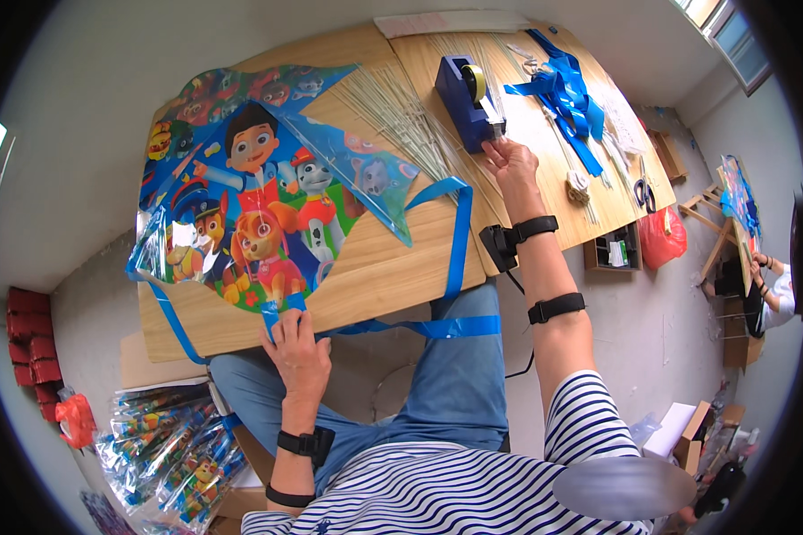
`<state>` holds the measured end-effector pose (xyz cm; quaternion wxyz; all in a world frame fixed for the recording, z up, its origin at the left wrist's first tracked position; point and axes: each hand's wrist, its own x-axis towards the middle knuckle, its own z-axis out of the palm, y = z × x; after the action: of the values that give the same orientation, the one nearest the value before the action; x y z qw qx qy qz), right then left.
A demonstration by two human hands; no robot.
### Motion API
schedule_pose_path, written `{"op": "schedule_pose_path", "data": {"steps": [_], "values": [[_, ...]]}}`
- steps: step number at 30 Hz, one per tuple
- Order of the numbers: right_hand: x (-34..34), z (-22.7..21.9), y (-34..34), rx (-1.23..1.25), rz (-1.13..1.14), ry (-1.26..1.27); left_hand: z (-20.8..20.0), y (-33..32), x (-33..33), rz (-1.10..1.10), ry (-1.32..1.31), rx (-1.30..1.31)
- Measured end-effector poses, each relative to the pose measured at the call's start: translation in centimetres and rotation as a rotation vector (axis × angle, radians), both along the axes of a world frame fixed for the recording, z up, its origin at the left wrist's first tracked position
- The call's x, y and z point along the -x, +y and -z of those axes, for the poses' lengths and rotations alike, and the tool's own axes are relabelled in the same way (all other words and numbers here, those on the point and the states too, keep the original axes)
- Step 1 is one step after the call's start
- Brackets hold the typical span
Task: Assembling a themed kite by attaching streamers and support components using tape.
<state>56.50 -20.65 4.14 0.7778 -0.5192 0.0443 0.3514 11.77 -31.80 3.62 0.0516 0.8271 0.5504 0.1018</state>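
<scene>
currently left hand (296, 343) presses flat, fingers not closed, on the bottom tip of the cartoon kite (259, 192) at the near edge of the surface (393, 259). right hand (511, 160) pinches tape at the blue tape dispenser (469, 102). risk: kite could slide if that pressure eases during the pull.

Cartoon-printed foil kite (259, 196) lies left on wooden counter (384, 267); blue tape dispenser (467, 100) far right, thin stick bundle (401, 120) between, blue ribbon pile (564, 98) farther right.

Lighting: bright, even daylight; your window (727, 31) sits upper right. Shadows: soft, under the desk (379, 267). Glare: mild on the foil kite (259, 192). Distortion: heavy fisheye bending, black rim. Focus: sharp centrally.
</scene>
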Motion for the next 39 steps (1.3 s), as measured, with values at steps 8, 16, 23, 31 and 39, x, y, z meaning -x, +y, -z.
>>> {"op": "schedule_pose_path", "data": {"steps": [8, 16, 23, 31, 39], "values": [[-0.5, 0.0, -0.3, 0.005, -0.074, -0.123, 0.0, 0.0, 0.0, 0.003, -0.007, -0.002], [0.5, 1.2, -1.4, -0.032, -0.086, 0.127, 0.2, 0.1, 0.0, 0.008, -0.022, -0.017], [1.0, 0.7, -1.6, -0.087, -0.063, 0.258, 0.3, 0.1, 0.2, 0.004, -0.019, -0.013], [-0.8, 1.5, -0.3, -0.103, -0.087, 0.211, 0.1, 0.2, -0.2, 0.021, -0.029, -0.008], [0.9, -1.0, 0.0, 0.046, 0.012, -0.07, 0.2, 0.0, 0.2, 0.0, -0.028, -0.013]]}}
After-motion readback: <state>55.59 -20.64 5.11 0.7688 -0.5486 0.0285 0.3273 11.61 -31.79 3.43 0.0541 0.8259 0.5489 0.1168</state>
